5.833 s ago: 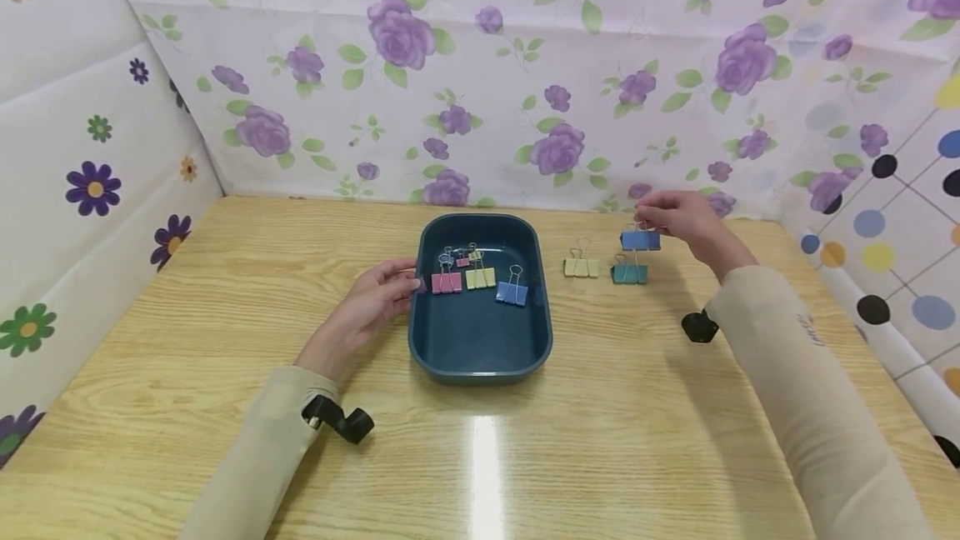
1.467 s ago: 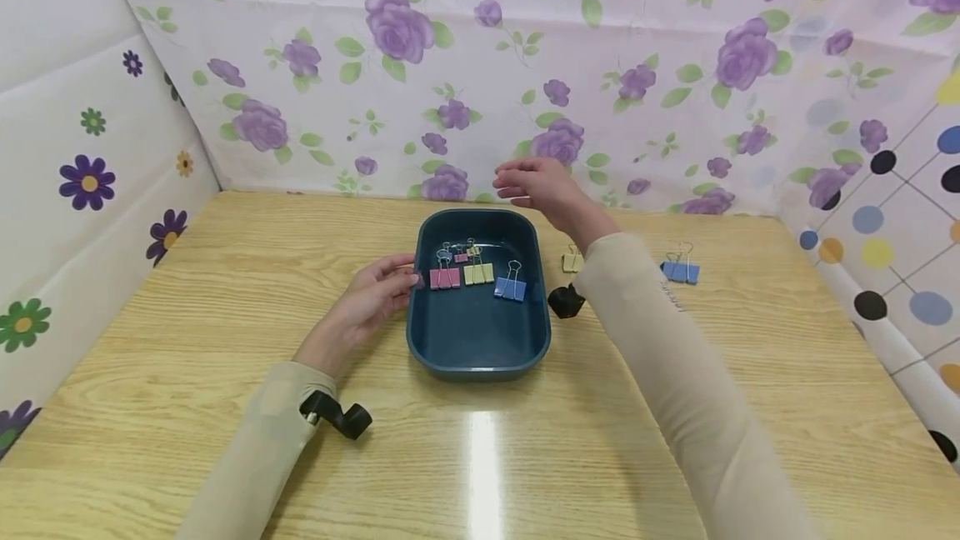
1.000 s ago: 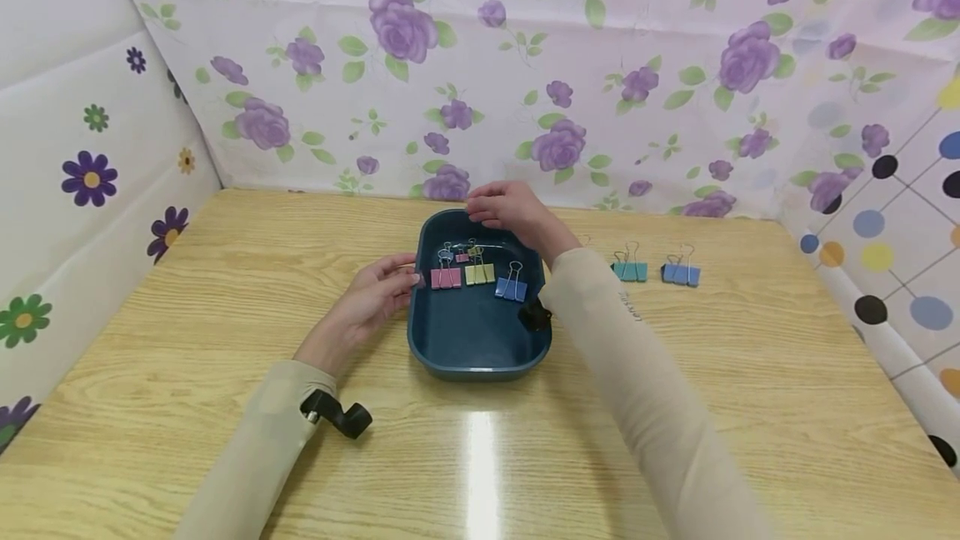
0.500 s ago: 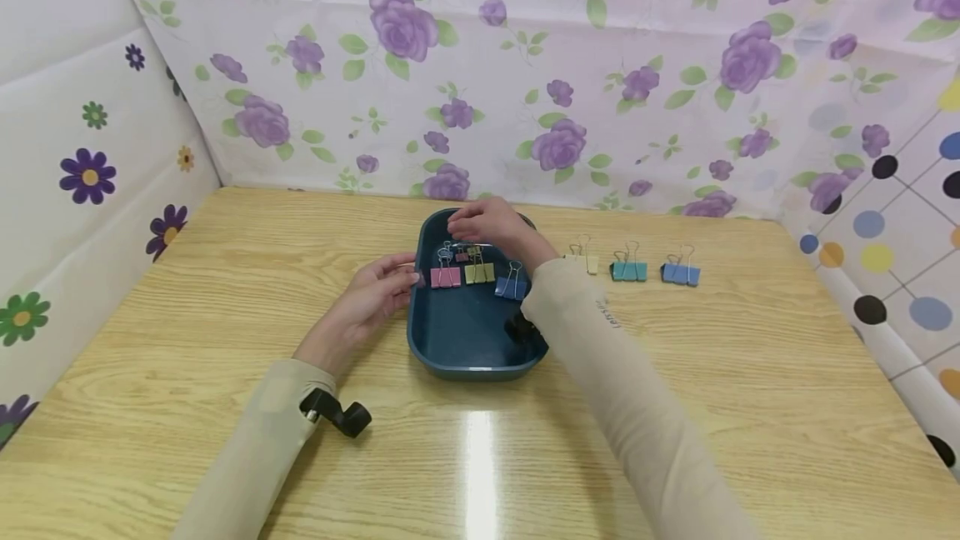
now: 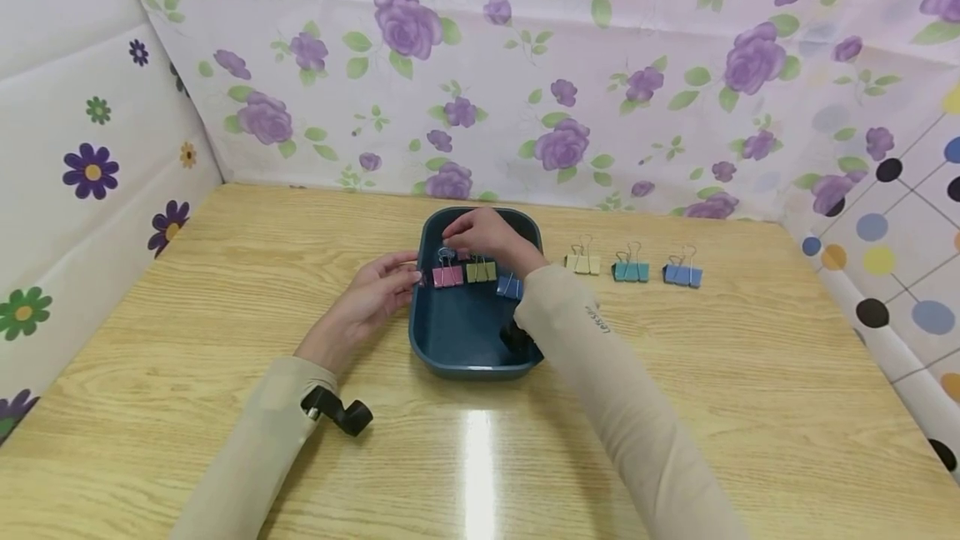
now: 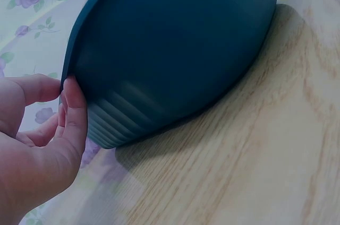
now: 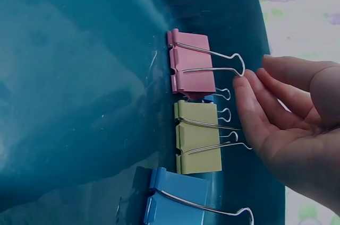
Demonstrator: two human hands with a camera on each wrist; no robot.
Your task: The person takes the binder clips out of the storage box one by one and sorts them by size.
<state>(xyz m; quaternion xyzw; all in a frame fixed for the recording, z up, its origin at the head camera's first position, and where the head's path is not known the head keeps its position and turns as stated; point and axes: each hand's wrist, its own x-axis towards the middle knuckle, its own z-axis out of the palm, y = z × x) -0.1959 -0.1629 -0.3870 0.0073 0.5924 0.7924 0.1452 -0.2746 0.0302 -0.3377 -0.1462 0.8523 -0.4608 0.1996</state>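
Note:
My left hand (image 5: 367,298) pinches the left rim of a dark teal plastic tub (image 5: 480,372), the thumb and fingers on either side of the edge. My right hand (image 5: 487,233) is inside the far part of the tub. In the right wrist view, its fingertips are right at the wire handle of a pink binder clip (image 7: 194,63), with the thumb apart from them. A yellow binder clip (image 7: 202,140) and a blue one (image 7: 183,198) stand beside it. Smaller clips behind them, including a small pink binder clip (image 5: 462,255), are partly hidden by the right hand.
To the right of the tub, a yellow binder clip (image 5: 582,263), a teal binder clip (image 5: 632,272) and a blue binder clip (image 5: 682,275) stand in a row on the wooden table (image 5: 337,473). A flowered cloth wall (image 5: 495,107) closes off the back.
Earlier my right hand held a blue binder clip above the teal one; that clip now stands at the row's right end. The hand has moved left, down into the tub. My left hand has stayed.

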